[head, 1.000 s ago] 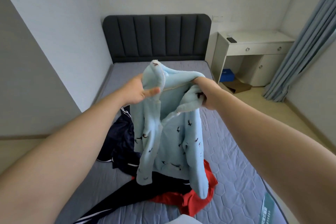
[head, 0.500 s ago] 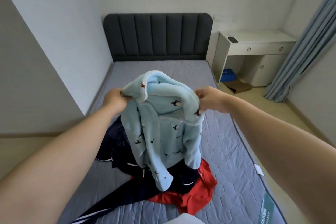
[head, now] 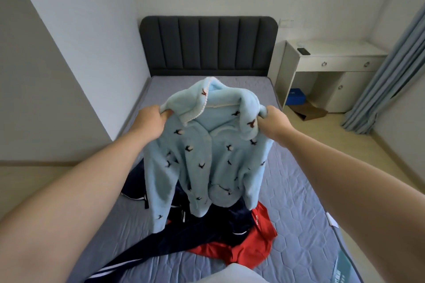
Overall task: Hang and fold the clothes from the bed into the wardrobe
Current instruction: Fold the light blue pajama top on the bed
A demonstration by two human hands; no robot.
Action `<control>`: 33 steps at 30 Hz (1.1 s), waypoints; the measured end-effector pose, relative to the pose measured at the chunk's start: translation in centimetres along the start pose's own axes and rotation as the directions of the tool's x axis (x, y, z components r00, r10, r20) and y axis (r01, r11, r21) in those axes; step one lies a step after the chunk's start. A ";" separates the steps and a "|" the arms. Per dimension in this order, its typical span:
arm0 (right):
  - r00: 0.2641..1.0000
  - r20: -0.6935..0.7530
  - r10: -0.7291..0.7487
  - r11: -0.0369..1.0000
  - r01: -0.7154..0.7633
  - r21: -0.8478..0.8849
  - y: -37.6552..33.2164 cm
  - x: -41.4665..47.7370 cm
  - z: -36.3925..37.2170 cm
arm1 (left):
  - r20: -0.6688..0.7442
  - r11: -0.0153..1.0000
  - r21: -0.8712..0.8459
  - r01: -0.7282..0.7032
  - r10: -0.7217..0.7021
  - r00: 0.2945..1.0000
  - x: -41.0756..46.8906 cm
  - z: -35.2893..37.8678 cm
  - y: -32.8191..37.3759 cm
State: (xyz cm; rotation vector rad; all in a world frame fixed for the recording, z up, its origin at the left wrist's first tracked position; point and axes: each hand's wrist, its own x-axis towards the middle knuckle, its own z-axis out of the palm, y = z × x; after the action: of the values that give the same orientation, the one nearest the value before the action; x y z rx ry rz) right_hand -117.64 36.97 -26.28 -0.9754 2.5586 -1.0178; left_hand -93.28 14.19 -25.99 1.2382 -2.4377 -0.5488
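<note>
Over one bed [head: 299,190], two hands [head: 150,119] [head: 273,123] grip one blue jacket [head: 207,158].

White lettering on the red garment [head: 243,251] is too blurred to read.

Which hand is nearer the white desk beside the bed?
Right. The right hand grips the blue fleece top on the side toward the white desk; the left hand grips the top's other shoulder, farther away.

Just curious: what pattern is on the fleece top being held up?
The top is light blue with small dark birds; head view.
</note>
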 end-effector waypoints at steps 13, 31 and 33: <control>0.978 -0.159 -0.133 0.806 0.013 -0.592 0.9 0.6 0.0 | -0.143 0.968 0.247 -0.043 0.080 0.986 -0.4 -0.4 -3.4; 0.891 0.356 -0.284 0.456 0.451 -0.767 3.1 -1.7 0.9 | 0.066 0.851 0.521 -0.074 0.047 0.997 -2.4 -0.8 -7.4; 0.902 0.327 -0.283 0.486 0.428 -0.762 3.0 -2.2 1.3 | 0.072 0.929 0.367 -0.056 0.032 0.997 -3.3 -0.4 -8.2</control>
State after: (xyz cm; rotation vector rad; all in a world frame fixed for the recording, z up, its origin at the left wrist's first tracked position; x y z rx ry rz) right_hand -116.95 39.37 -29.36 -1.7787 2.7171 0.3563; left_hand -85.63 12.32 -30.09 1.3152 -2.7022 -0.1173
